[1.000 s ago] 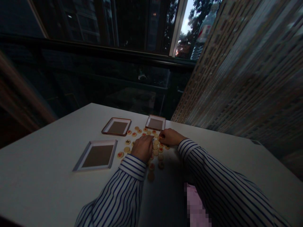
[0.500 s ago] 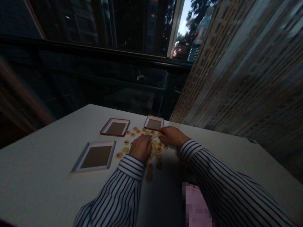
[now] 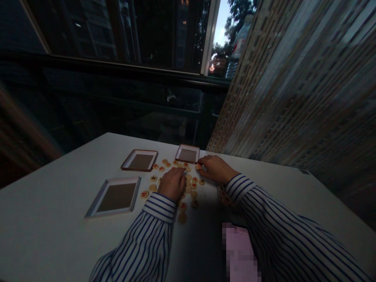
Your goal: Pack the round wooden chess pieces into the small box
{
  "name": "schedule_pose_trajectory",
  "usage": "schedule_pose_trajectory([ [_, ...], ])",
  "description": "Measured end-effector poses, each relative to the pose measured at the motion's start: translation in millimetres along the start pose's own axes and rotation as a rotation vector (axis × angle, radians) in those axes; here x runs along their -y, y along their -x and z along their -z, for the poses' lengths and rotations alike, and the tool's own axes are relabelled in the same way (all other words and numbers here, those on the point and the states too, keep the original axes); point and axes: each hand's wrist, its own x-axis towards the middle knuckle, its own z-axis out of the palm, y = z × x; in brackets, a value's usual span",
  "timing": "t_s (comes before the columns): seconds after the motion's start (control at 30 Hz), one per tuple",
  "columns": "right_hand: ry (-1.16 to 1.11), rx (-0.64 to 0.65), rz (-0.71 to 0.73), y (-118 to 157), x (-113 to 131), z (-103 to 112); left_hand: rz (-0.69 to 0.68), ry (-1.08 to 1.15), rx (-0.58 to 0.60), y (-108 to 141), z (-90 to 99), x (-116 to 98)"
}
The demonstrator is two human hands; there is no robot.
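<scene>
Several round wooden pieces, some with red or dark markings, lie scattered on the white table (image 3: 64,192). My left hand (image 3: 172,183) rests low over the middle of them, its fingertips near pieces at the back; what is under its palm is hidden. Between the thumb and fingers of my right hand (image 3: 216,168) is a red-marked piece (image 3: 199,167), at the right side of the scatter. Other pieces show near my hands, such as a dark-marked one (image 3: 201,182) and a plain one (image 3: 182,217).
Three shallow trays or lids stand around the pieces: a large one (image 3: 116,197) at left, one (image 3: 140,160) behind it, a small one (image 3: 188,153) at the back. A pink-screened phone (image 3: 242,254) lies in front. A bead curtain (image 3: 282,90) hangs at right.
My right hand has shifted slightly right relative to the pieces, and the red-marked piece at its fingertips now shows more clearly. My left hand stays nearly in place. The whole view has shifted slightly.
</scene>
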Motion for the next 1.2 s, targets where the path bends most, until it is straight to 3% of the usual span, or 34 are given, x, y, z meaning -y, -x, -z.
schedule_pose_trajectory([
  [0.5,0.014,-0.044,-0.033,27.5,-4.7,17.3,-0.02,0.001,-0.029,0.5,-1.2,-0.8],
  [0.93,-0.112,-0.211,-0.067,67.5,-19.5,11.4,-0.052,0.033,-0.052,3.4,-2.3,-7.8],
  [1.2,-0.151,-0.208,-0.066,88.0,-22.3,11.8,-0.002,0.13,-0.052,5.5,-1.4,-17.0],
])
